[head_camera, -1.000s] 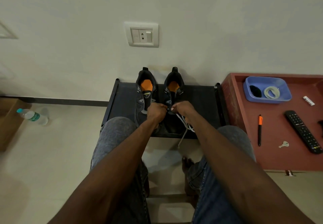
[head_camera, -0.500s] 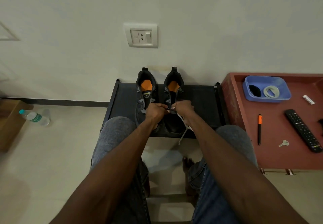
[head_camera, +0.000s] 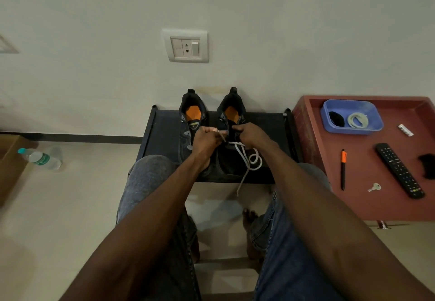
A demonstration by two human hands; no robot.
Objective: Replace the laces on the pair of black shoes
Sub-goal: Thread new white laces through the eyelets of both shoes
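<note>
- Against the wall, below the socket plate (head_camera: 186,46), stands a low black rack (head_camera: 162,133) that carries the pair of black shoes, heels to the wall, orange insoles showing.
- Right of the rack is a red tabletop (head_camera: 367,197) with a blue tray (head_camera: 374,125) holding a coiled pale lace (head_camera: 357,120) and a dark bundle, plus a remote (head_camera: 400,170), an orange-capped pen (head_camera: 343,169) and a key (head_camera: 374,187).
- Left shoe (head_camera: 188,126) on the rack sits just beside the right shoe (head_camera: 229,117).
- Left hand (head_camera: 207,140), fingers curled, pinches the end of a white lace (head_camera: 247,157) over the right shoe.
- Right hand (head_camera: 253,135), its grip also curled, holds the right shoe's upper; the lace loops below it and hangs off the rack's front edge.
- Left of the rack, a water bottle (head_camera: 40,158) lies on the floor.
</note>
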